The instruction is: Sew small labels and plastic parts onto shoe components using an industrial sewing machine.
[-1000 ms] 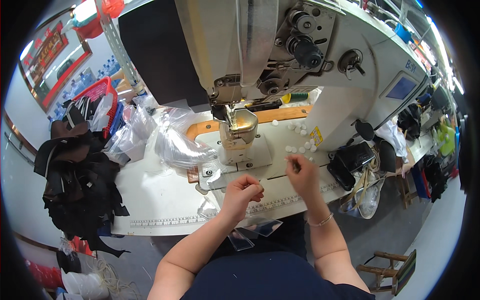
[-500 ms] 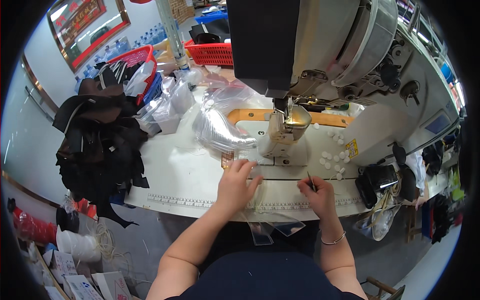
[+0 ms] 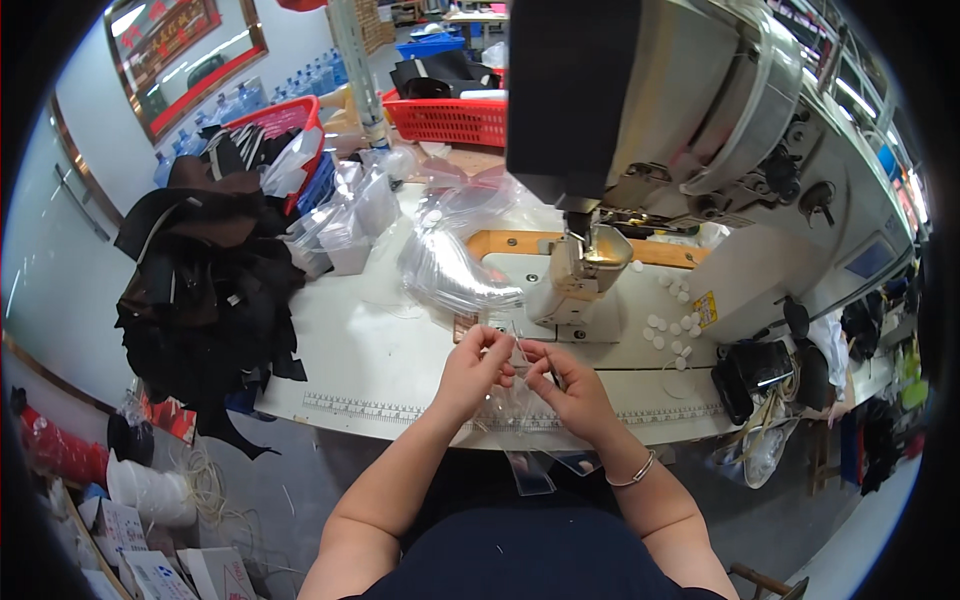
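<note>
In front of the sewing machine (image 3: 572, 285), my left hand (image 3: 475, 372) pinches a thin clear plastic piece (image 3: 517, 347) at its fingertips. Close against it, my right hand (image 3: 575, 395) has its fingers drawn together at the same plastic. A small dark pointed tool (image 3: 556, 373) is tucked in the right hand; its exact kind is hard to make out. Below both hands, clear plastic strips (image 3: 530, 474) hang over the table's front edge. Just beyond the left hand lies a stack of curved clear plastic pieces (image 3: 445, 268).
Black cut pieces (image 3: 205, 290) are heaped at the table's left. Small white discs (image 3: 680, 328) lie scattered right of the machine. A printed ruler (image 3: 370, 408) runs along the front edge. Red baskets (image 3: 445, 120) stand behind, and a black box (image 3: 755, 365) sits at the right edge.
My right hand has moved left, with the dark tool, to meet my left hand. The left fingers, spread over the table before, now pinch the clear plastic. The whole view has shifted slightly.
</note>
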`<state>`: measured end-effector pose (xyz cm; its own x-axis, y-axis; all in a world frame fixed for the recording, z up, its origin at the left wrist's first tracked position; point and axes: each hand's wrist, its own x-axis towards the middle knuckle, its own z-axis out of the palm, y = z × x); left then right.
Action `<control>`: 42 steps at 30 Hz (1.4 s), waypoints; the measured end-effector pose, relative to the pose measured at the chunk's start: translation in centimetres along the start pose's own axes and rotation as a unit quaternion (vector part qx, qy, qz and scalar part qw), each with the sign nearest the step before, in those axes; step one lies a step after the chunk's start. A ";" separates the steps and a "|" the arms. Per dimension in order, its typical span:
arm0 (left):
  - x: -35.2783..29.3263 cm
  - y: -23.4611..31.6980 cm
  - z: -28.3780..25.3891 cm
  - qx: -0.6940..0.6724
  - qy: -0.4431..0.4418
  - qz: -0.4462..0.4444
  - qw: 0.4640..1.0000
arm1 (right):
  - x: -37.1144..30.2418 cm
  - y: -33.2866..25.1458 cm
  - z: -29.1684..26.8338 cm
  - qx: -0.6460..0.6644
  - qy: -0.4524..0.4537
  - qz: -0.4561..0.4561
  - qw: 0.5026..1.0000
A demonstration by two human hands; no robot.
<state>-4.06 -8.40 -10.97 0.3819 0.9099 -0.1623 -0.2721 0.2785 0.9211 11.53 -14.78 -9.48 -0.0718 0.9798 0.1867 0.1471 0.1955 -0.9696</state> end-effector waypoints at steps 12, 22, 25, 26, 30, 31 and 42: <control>0.0 -2.2 0.4 -0.185 -0.008 0.038 0.982 | -1.0 0.1 1.4 0.124 0.010 0.041 0.991; -1.1 -2.2 2.9 -0.122 0.072 0.096 0.985 | -1.0 0.9 1.0 0.030 0.129 -0.017 0.991; -1.6 -2.2 2.6 -0.037 0.058 0.147 0.987 | -0.7 -1.0 -0.6 0.036 0.075 -0.074 0.994; -1.8 -2.3 2.6 -0.013 0.049 0.160 0.986 | -0.5 -1.8 -0.8 0.119 0.003 -0.039 0.992; -2.5 -1.9 2.2 0.005 0.015 0.148 0.989 | 1.8 -0.7 -1.6 0.106 -0.029 0.161 0.981; -3.0 -1.9 2.1 0.028 0.013 0.184 0.982 | 2.5 0.6 -2.2 0.125 -0.035 0.198 0.972; -16.1 9.1 -3.2 -0.182 -0.082 0.500 0.843 | 2.7 2.7 -2.4 0.167 -0.045 0.229 0.958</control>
<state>-15.51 -19.53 -1.07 -0.0900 0.6997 0.7087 -0.7717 -0.4989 0.3945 14.07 -11.46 -11.23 -0.1617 0.9492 -0.2698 -0.1403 -0.2928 -0.9458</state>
